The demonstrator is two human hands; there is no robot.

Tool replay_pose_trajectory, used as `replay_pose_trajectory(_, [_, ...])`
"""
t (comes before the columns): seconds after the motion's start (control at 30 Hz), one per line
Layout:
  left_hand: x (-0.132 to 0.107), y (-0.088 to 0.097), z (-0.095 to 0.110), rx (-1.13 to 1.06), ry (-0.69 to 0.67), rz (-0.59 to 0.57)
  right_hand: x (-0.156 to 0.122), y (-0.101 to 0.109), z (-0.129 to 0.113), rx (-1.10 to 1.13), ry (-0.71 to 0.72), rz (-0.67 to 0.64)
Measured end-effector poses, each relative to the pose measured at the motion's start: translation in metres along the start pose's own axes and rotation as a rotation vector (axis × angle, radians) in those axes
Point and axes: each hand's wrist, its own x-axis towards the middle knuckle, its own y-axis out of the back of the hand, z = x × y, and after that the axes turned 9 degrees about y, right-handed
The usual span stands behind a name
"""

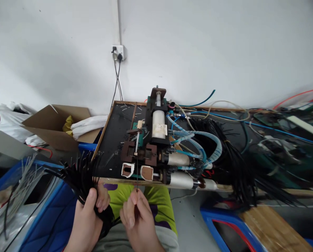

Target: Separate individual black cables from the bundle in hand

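Observation:
My left hand [89,215] is closed around a thick bundle of short black wires [80,175] that fans out up and to the left. My right hand [136,213] pinches a single thin black wire [137,171] between thumb and fingers. That wire runs straight up into the brown clamp jaws [139,154] of a small pneumatic machine [158,140] on a black board [114,133]. Both hands are low in the view, just in front of the board's near edge.
A large heap of black wires [232,157] lies right of the machine among blue air hoses [198,140]. An open cardboard box [55,126] sits at the left. Blue crates [53,210] hold pale wires [19,189]. A wall socket [118,51] is above.

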Motion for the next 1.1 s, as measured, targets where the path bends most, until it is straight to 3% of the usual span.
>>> replay_pose_trajectory(0.23, [0.001,0.004,0.0,0.032,0.044,0.089,0.004,-0.003,0.005,0.124,-0.058,0.012])
replay_pose_trajectory(0.5, [0.003,0.006,-0.002,0.003,0.074,0.069,0.008,-0.007,0.006,0.241,-0.085,-0.032])
replay_pose_trajectory(0.73, [-0.001,0.006,-0.004,-0.018,0.111,0.067,0.005,-0.008,0.004,0.226,-0.096,0.02])
replay_pose_trajectory(0.97, [-0.009,0.005,-0.006,0.001,0.108,0.109,0.006,-0.003,0.006,0.095,-0.03,0.066])
replay_pose_trajectory(1.1, [-0.016,0.005,-0.008,-0.021,0.113,0.095,-0.004,0.0,0.003,-0.163,0.024,-0.003])
